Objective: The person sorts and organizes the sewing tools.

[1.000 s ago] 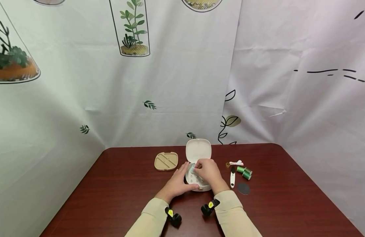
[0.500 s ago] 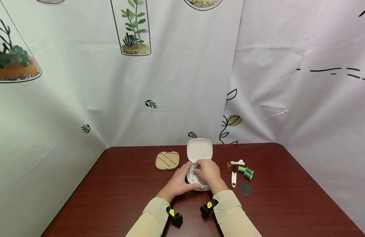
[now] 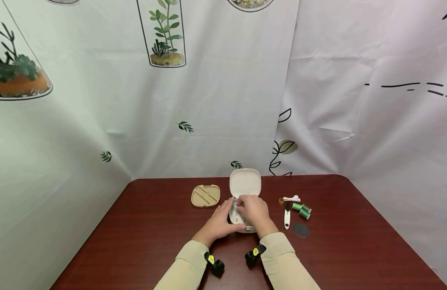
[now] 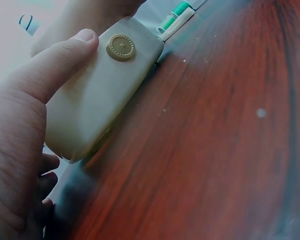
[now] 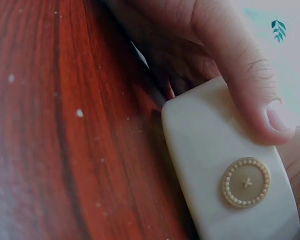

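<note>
A white sewing box (image 3: 245,183) stands on the table with its lid raised. My left hand (image 3: 220,223) holds the box from the left, fingers along its side and the thumb on the front wall, close to the round beaded button clasp (image 4: 122,47). Over the box, my right hand (image 3: 255,210) pinches a small light-blue spool (image 3: 235,206) low in the left back part of the compartment. The fingers partly cover it. Short pegs show on the box floor nearby. The right hand hides the box's right half.
A beige divided tray (image 3: 205,196) lies left of the box. On the right are several green thread spools (image 3: 304,214), a white-handled tool with a dark tip (image 3: 287,219), a dark grey disc (image 3: 301,230), a small gold ring (image 3: 281,200) and a pink-and-white item (image 3: 292,198).
My right hand has shifted slightly left over the box, still pinching the light-blue spool. The left hand keeps its hold, and the whole head view has drifted a little.
</note>
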A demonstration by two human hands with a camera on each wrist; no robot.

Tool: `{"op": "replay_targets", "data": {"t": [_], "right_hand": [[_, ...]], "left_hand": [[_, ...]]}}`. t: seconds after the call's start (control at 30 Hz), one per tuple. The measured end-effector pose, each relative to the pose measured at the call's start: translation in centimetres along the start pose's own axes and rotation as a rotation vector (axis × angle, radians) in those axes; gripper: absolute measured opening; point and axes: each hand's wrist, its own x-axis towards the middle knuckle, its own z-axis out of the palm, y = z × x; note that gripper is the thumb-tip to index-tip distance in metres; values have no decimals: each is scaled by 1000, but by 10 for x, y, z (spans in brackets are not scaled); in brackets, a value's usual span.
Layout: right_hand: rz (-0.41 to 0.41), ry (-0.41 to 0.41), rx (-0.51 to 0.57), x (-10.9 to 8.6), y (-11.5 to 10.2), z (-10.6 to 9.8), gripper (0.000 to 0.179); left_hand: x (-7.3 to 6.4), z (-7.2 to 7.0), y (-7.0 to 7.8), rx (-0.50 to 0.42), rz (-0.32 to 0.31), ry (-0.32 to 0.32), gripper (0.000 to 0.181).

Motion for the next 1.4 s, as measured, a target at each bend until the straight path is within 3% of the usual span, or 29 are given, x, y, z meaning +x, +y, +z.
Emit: {"op": "replay_targets", "data": {"t": [0.53,0.9,1.13,1.4], "right_hand": [[-19,-20,102,-1,8,-9,17],[3,60,216,0,30,-35,17],[74,78,205,-6,54,-52,20],[75,110,199,-15,99,-68,22]], "left_hand": [[1,2,-1,10,-21,28,108],[-1,1,0,5,-42,29,108],[0,4,0,2,-41,37,110],[0,3,0,23,-29,32,109]]}}
